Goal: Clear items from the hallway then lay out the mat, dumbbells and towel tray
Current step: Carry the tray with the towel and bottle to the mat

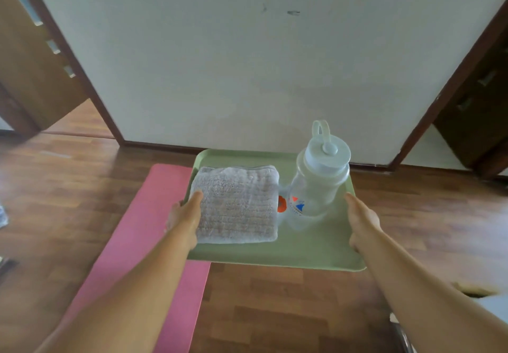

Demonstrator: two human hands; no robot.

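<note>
Tray, green: gripped at either side by left hand and right hand. Carries towel, bottle. Mat beneath.

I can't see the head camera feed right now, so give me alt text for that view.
Both hands, left and right, hold a light green tray by its side edges above a wooden floor. On the tray lie a folded white towel at left and an upright clear water bottle at right. A pink mat lies unrolled below, near a white wall.
</note>
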